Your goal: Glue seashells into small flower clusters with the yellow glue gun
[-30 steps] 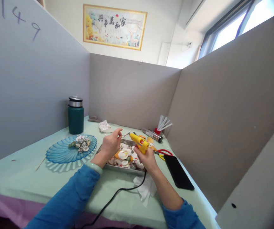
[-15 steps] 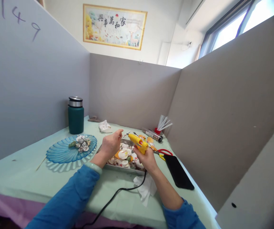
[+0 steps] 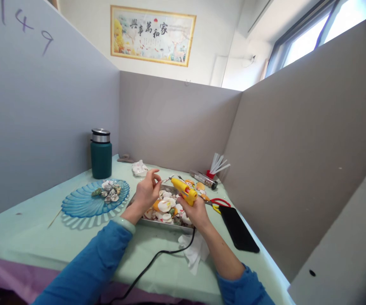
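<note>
A yellow hot glue gun (image 3: 183,189) is gripped in my right hand (image 3: 196,211), its nozzle pointing up and left. My left hand (image 3: 147,192) pinches something small and pale close to the nozzle tip, too small to make out. Its index finger is raised and bent. Below both hands lies a metal tray (image 3: 166,225) filled with seashells (image 3: 166,205), white, orange and greenish. The gun's black cord (image 3: 160,253) runs down over the front edge of the table.
On the left, a blue scalloped plate (image 3: 77,201) holds a cluster of small shells (image 3: 109,191); a green flask (image 3: 101,154) stands behind it. On the right are scissors (image 3: 219,203), a black phone (image 3: 238,228) and glue sticks (image 3: 218,163). Tissue (image 3: 195,252) lies in front.
My left hand has drawn slightly left and its fingers have turned, so the pinched thing shows more beside the nozzle. My right hand and the glue gun stay nearly still.
</note>
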`<state>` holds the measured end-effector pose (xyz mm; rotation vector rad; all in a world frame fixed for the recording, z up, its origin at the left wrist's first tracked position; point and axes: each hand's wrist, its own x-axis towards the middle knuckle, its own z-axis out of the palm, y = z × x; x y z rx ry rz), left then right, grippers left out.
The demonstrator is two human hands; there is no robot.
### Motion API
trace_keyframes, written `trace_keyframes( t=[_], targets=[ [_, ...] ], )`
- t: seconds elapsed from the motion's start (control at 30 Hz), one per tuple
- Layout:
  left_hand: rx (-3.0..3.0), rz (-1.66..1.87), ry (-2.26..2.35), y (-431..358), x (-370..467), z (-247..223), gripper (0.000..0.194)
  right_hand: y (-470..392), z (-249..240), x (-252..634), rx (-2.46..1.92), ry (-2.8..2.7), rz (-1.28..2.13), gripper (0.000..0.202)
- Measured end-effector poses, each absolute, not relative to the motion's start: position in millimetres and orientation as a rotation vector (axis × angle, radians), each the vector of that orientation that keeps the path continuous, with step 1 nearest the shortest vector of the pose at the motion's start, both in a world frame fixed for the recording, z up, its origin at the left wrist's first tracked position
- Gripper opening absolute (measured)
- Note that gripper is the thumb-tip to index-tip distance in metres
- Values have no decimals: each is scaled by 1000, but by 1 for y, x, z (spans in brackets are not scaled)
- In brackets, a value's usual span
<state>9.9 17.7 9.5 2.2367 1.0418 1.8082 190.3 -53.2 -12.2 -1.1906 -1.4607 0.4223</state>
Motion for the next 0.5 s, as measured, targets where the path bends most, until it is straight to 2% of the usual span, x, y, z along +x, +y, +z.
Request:
trace_keyframes(
  t=[0.17, 0.5],
  targets=[
    [1887, 1744, 962, 22, 13, 11, 39, -53, -12, 191, -1185, -1462, 419, 38],
    [1707, 1673, 892, 24, 14, 10, 43, -53, -12, 191, -1183, -1461, 407, 35]
  ],
)
